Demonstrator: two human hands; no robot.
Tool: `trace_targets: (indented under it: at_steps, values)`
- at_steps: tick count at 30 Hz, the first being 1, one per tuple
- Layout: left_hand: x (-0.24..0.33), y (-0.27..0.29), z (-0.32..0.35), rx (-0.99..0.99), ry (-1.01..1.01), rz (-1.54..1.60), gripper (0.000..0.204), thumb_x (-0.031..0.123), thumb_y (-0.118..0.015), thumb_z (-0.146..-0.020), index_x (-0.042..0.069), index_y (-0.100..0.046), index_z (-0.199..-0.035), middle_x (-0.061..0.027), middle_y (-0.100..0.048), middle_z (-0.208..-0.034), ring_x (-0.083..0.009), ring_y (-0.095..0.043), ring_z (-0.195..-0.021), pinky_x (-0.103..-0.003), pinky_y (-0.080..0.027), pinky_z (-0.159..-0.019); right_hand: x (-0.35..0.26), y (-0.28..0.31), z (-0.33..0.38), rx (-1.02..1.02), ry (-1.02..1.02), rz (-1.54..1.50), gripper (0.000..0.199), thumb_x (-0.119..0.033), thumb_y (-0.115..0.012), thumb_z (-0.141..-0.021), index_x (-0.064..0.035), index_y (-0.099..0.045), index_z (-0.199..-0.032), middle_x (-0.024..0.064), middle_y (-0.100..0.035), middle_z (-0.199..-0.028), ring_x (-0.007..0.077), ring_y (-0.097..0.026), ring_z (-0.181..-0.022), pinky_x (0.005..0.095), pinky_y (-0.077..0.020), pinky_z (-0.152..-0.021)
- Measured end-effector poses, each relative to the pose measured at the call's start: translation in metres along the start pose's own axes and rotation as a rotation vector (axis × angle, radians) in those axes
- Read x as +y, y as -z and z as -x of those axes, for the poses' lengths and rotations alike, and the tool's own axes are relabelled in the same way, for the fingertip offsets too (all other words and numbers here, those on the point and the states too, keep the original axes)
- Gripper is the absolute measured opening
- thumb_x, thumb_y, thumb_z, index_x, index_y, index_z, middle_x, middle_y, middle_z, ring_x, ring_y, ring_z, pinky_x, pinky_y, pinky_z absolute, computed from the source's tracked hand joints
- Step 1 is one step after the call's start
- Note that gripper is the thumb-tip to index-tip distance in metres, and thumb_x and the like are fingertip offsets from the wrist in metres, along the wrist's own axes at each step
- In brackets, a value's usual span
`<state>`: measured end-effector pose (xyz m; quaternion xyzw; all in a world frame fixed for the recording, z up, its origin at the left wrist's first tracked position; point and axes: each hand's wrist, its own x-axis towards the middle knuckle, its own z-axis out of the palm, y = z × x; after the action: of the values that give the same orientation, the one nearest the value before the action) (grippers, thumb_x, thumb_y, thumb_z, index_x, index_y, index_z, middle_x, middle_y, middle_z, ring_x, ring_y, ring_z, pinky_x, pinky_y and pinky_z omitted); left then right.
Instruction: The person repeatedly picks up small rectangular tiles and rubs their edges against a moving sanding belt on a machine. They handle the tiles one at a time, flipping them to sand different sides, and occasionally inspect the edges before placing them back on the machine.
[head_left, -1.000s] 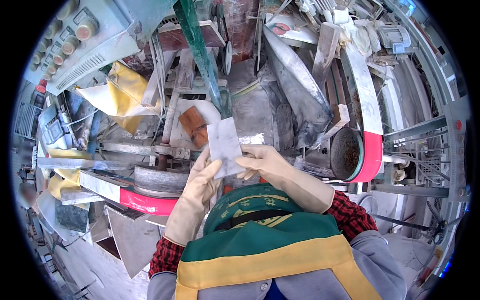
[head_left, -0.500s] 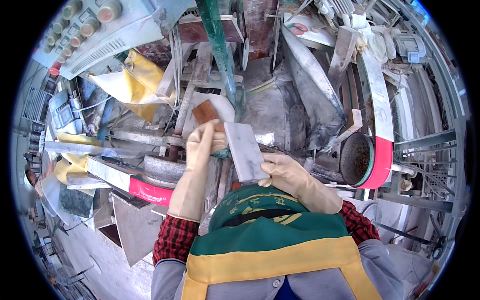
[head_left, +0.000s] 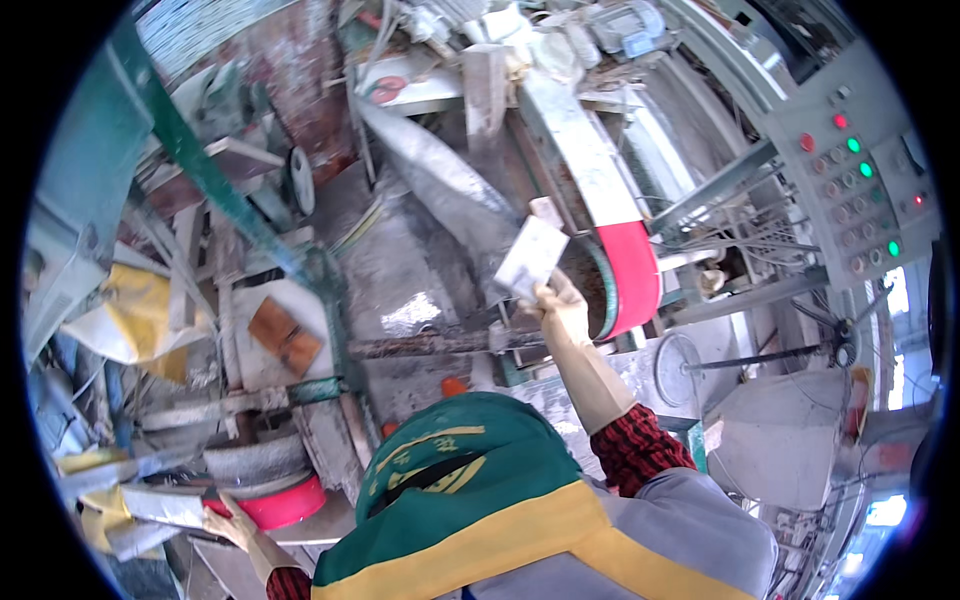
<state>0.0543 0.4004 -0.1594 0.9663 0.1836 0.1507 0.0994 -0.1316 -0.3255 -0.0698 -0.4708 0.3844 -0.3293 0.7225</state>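
My right hand (head_left: 562, 305), in a cream rubber glove, grips a small white-grey marble slab (head_left: 532, 258) by its lower edge. The slab is tilted, just left of the red-and-white belt (head_left: 628, 275) that curves round a wheel; whether they touch I cannot tell. My left hand (head_left: 235, 525), gloved alike, is low at the left with fingers apart, by a second red-and-white belt (head_left: 285, 503). It seems to rest against that belt's band. A reddish-brown block (head_left: 284, 336) lies on a pale board (head_left: 300, 300) left of the middle, with no hand on it.
A control panel (head_left: 865, 190) with lit red and green buttons stands at the right. A green post (head_left: 210, 180) slants across the left side. Dusty metal sheeting (head_left: 400, 270) lies between the belts. A yellow-and-white sheet (head_left: 140, 315) hangs at the left.
My view has turned right. My left hand has left the brown block and dropped to the left belt. My right hand has carried the marble slab forward and right, to the right belt.
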Motion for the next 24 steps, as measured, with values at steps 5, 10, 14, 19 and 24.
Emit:
trace_targets:
  at_steps: [5, 10, 14, 19, 24]
  values:
    - [0.024, -0.006, 0.005, 0.024, 0.078, 0.011, 0.077, 0.059, -0.055, -0.095, 0.005, -0.04, -0.147, -0.0265, -0.031, -0.15, -0.0434, -0.04, -0.134, -0.048, -0.038, -0.111, -0.039, 0.075, -0.065, 0.489, 0.096, 0.064, 0.049, -0.004, -0.062, -0.091, 0.005, -0.047, -0.137, 0.017, -0.068, -0.106, 0.0234, -0.071, -0.076, 0.0271, -0.0581, -0.061]
    - [0.028, -0.002, 0.009, -0.017, 0.148, 0.012, 0.08, 0.061, -0.053, -0.094, 0.005, -0.038, -0.149, -0.0268, -0.028, -0.153, -0.042, -0.037, -0.137, -0.048, -0.038, -0.111, -0.049, 0.117, -0.117, 0.666, 0.009, 0.036, 0.046, -0.001, -0.062, -0.087, 0.0051, -0.049, -0.131, 0.0209, -0.067, -0.099, 0.0271, -0.073, -0.074, 0.0297, -0.0581, -0.06]
    - [0.015, -0.003, 0.004, -0.057, 0.158, 0.018, 0.082, 0.061, -0.055, -0.093, 0.006, -0.036, -0.151, -0.0267, -0.027, -0.154, -0.0407, -0.036, -0.138, -0.047, -0.035, -0.113, -0.041, 0.129, -0.143, 0.652, -0.004, 0.123, 0.038, -0.004, -0.06, -0.087, 0.004, -0.052, -0.123, 0.0211, -0.069, -0.095, 0.027, -0.072, -0.069, 0.0318, -0.0574, -0.056]
    - [0.083, 0.042, 0.018, -0.102, 0.109, 0.2, 0.084, 0.058, -0.069, -0.084, 0.003, -0.047, -0.144, -0.0239, -0.048, -0.143, -0.0372, -0.047, -0.132, -0.044, -0.037, -0.112, -0.056, 0.153, -0.146, 0.399, -0.239, 0.655, 0.037, -0.021, -0.058, -0.091, 0.0049, -0.056, -0.117, 0.0195, -0.072, -0.08, 0.0265, -0.071, -0.061, 0.0339, -0.0567, -0.053]
    - [0.04, 0.049, -0.013, 0.085, 0.254, -0.075, 0.101, 0.066, -0.074, -0.073, 0.005, -0.043, -0.147, -0.0256, -0.052, -0.138, -0.0375, -0.051, -0.126, -0.045, -0.041, -0.108, -0.063, 0.158, -0.139, 0.482, -0.044, 0.7, 0.049, -0.027, -0.059, -0.092, 0.0073, -0.054, -0.127, 0.0167, -0.072, -0.073, 0.0216, -0.065, -0.052, 0.0334, -0.0526, -0.05]
